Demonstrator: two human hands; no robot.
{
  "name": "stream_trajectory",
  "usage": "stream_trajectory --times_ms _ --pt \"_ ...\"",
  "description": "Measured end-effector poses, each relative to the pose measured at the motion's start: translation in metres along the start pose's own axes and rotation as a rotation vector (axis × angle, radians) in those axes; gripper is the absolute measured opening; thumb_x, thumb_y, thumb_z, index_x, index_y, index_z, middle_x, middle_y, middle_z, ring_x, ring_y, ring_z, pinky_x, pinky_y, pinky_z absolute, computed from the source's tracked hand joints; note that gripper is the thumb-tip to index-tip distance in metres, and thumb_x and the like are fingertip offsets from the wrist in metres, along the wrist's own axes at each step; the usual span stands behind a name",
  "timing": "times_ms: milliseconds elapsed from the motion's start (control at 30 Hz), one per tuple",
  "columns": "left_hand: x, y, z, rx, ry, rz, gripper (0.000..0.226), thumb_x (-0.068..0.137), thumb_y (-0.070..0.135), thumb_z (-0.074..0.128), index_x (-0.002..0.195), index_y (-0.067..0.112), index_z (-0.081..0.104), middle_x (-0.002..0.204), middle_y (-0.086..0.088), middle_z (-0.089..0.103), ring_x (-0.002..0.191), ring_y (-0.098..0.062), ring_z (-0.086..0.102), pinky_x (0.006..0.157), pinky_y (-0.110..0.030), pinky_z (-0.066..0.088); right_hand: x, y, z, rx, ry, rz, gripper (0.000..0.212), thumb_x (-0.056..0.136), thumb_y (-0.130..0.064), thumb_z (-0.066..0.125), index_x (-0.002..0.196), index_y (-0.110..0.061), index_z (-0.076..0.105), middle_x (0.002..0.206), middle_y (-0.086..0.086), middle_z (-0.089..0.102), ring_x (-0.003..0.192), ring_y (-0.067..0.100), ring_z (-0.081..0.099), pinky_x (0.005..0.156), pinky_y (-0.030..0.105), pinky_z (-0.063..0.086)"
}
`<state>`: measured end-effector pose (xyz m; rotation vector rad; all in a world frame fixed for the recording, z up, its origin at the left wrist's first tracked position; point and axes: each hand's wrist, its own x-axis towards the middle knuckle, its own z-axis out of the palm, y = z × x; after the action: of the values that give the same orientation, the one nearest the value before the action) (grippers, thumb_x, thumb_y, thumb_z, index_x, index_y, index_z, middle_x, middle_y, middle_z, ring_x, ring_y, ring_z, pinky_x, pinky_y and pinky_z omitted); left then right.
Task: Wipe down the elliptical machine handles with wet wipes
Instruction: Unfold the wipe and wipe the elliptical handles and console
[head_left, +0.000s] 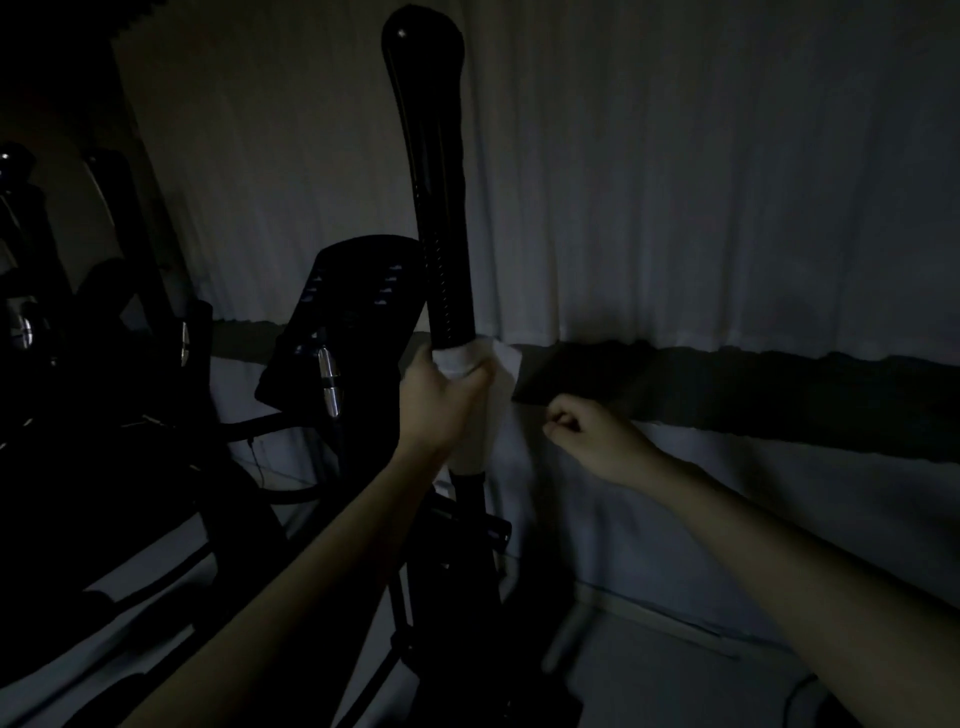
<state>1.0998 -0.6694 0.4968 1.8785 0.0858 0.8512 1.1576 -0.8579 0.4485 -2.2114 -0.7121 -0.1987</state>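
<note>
A tall black elliptical handle (439, 182) rises up the middle of the dim head view, glossy at its top. A white wet wipe (480, 374) is wrapped around the handle's lower end and hangs down below my fingers. My left hand (441, 395) grips the handle through the wipe. My right hand (592, 431) hovers to the right of the handle, apart from it, its fingers curled into a loose fist with nothing seen in them.
The elliptical's black console (353, 312) sits left of the handle, with a silver grip (330, 382) below it. More dark machine parts (78, 364) fill the left side. Pale curtains (727, 182) hang behind, and a light floor (649, 665) lies at lower right.
</note>
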Motion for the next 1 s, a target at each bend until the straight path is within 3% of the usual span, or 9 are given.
stream_trajectory --times_ms 133,200,267,367,567,667,833,1000 --pt "-0.001 0.007 0.003 -0.05 0.032 0.0 0.041 0.076 0.038 0.069 0.106 0.012 0.06 0.091 0.001 0.068 0.082 -0.011 0.068 0.063 -0.02 0.051 0.002 0.0 0.001 0.032 -0.006 -0.007 0.01 0.089 -0.028 0.058 0.082 -0.02 0.057 0.081 0.004 0.067 0.082 0.026 0.065 0.074 0.046 0.051" --pt "-0.02 -0.009 0.007 -0.018 0.028 -0.056 0.035 0.083 0.03 0.069 0.113 0.019 0.055 0.089 0.01 0.064 0.076 0.001 0.063 0.054 -0.009 0.046 0.001 0.001 0.003 0.03 -0.027 0.005 0.007 0.091 -0.025 0.058 0.086 -0.021 0.059 0.085 0.004 0.068 0.083 0.025 0.065 0.075 0.044 0.052" --pt "-0.039 -0.032 0.011 0.027 0.001 -0.097 0.039 0.084 0.033 0.068 0.119 0.022 0.054 0.09 0.011 0.065 0.072 0.007 0.06 0.051 -0.006 0.044 -0.002 0.004 0.005 0.031 -0.024 0.007 0.009 0.092 -0.025 0.058 0.088 -0.017 0.059 0.085 0.005 0.067 0.082 0.021 0.064 0.073 0.039 0.051" --pt "-0.052 -0.049 0.012 0.062 -0.022 -0.13 0.046 0.082 0.037 0.069 0.122 0.022 0.053 0.097 0.006 0.068 0.075 0.004 0.061 0.053 -0.009 0.043 -0.006 0.005 0.004 0.029 -0.021 0.019 0.008 0.092 -0.023 0.059 0.095 -0.016 0.062 0.09 0.0 0.068 0.086 0.017 0.064 0.077 0.036 0.051" --pt "-0.02 -0.015 0.005 0.012 0.045 -0.036 0.041 0.079 0.036 0.071 0.113 0.015 0.06 0.093 0.004 0.068 0.081 -0.004 0.065 0.062 -0.019 0.048 -0.001 0.002 -0.001 0.047 -0.011 0.018 0.004 0.092 -0.024 0.059 0.091 -0.021 0.062 0.087 -0.003 0.067 0.086 0.019 0.065 0.081 0.044 0.052" --pt "-0.013 -0.007 0.007 0.02 0.055 -0.003 0.033 0.081 0.031 0.068 0.107 0.013 0.059 0.087 0.002 0.067 0.073 -0.004 0.063 0.055 -0.013 0.044 0.001 -0.004 -0.001 0.049 0.012 -0.006 0.005 0.091 -0.022 0.059 0.087 -0.025 0.06 0.083 -0.002 0.067 0.083 0.022 0.064 0.078 0.044 0.052" --pt "-0.039 -0.042 0.011 0.041 -0.013 -0.066 0.039 0.081 0.03 0.069 0.117 0.019 0.056 0.087 0.012 0.065 0.078 0.0 0.064 0.054 -0.008 0.045 -0.008 -0.011 0.007 0.043 -0.016 -0.008 0.008 0.094 -0.022 0.058 0.089 -0.016 0.059 0.086 0.005 0.067 0.086 0.024 0.065 0.074 0.037 0.05" --pt "-0.055 -0.068 0.01 0.083 -0.099 -0.103 0.062 0.081 0.033 0.072 0.136 0.018 0.045 0.106 0.004 0.063 0.087 -0.007 0.062 0.067 -0.017 0.046 -0.008 -0.006 0.01 0.027 -0.003 -0.002 0.006 0.093 -0.022 0.059 0.095 -0.019 0.063 0.09 -0.003 0.068 0.088 0.017 0.064 0.081 0.039 0.051"
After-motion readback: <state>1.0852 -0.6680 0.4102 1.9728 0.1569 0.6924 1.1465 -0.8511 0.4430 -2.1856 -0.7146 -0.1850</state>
